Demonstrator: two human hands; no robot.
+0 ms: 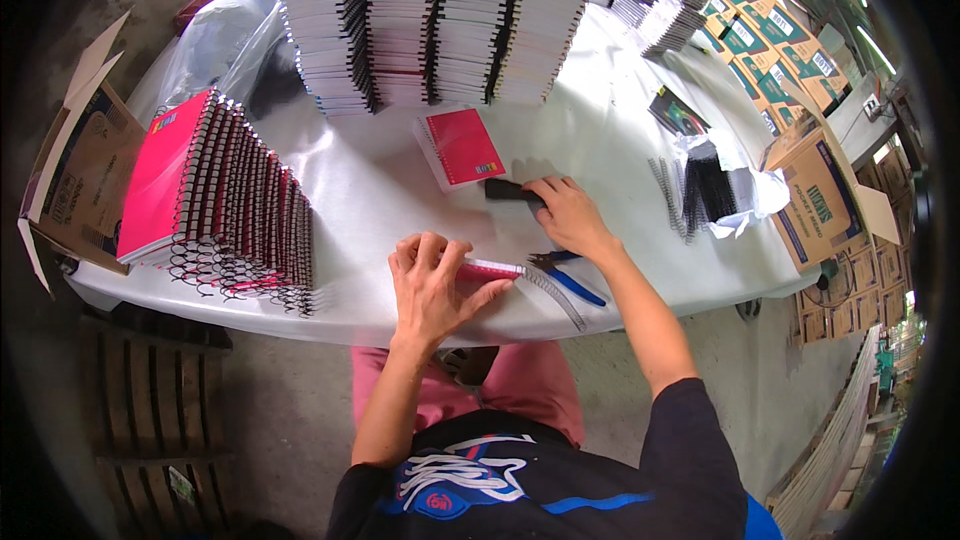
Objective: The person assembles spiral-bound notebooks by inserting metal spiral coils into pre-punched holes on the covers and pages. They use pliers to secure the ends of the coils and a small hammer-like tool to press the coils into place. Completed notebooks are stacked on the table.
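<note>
My left hand (428,290) is closed around a small red notebook (492,271) standing on its edge near the table's front. From the notebook's right end a loose wire coil (553,298) sticks out and curves toward the table edge. My right hand (573,217) reaches farther out, its fingers on the end of a black bar-shaped object (510,190) lying on the table. Beside the coil rest cutting pliers (572,282) with blue handles. Just beyond the black object lies another red notebook (462,146), flat, with a pale page edge on its left.
A leaning stack of red spiral notebooks (165,175) stands at left. Tall notebook stacks (400,35) rise at the back. Black coils (708,190) lie in white wrapping at right, near loose coils (668,198). Open cardboard boxes (815,195) flank the white-covered table (360,210).
</note>
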